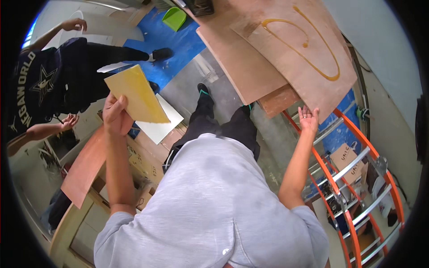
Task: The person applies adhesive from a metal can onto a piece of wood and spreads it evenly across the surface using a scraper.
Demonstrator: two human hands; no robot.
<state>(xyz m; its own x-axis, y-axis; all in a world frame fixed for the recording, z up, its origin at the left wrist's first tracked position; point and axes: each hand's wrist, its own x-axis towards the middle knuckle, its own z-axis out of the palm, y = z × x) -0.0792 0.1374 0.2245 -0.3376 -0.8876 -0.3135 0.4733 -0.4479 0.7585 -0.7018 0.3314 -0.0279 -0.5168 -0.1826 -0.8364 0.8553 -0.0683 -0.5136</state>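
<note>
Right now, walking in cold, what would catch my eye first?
Probably the yellow sheet held up in the left hand, left of centre. Next, the looping amber line across the brown board at upper right, with the right hand open, palm up, by its near corner. Then the orange ladder at the lower right.

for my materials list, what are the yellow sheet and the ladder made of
Yellow sheet: possibly stiff card or thin board, as it barely bends; patchy satin finish. Ladder: rungs likely bare metal, by silvery shine; smooth orange rails, maybe fibreglass or painted metal.
</note>
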